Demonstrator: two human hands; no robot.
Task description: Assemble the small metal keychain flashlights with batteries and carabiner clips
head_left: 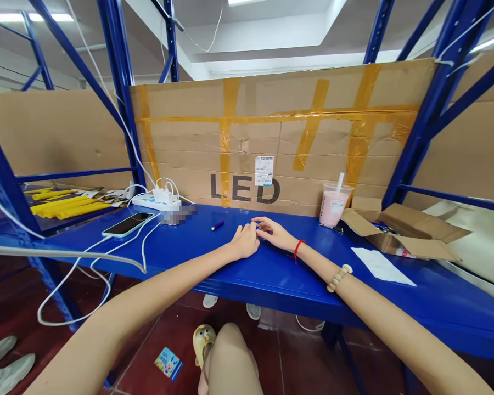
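Note:
My left hand (246, 241) rests on the blue tabletop (300, 277), back up, its fingers loosely bent and a little apart. Beside it my right hand (278, 233) lies with its fingers stretched out toward the left hand, their tips close to or touching it. I see nothing held in either hand, though the undersides of the fingers are hidden. A short purple pen-like stick (217, 225) lies to the left of my left hand. A red string bracelet (297, 251) and a beaded bracelet (338, 278) are on my right arm.
At the left are a phone (128, 224) with white cables and a white power strip (156, 203). To the right stand a pink drink cup (334, 206), a white paper (382, 265) and an open cardboard box (414, 238). A taped cardboard panel (181, 148) closes the back.

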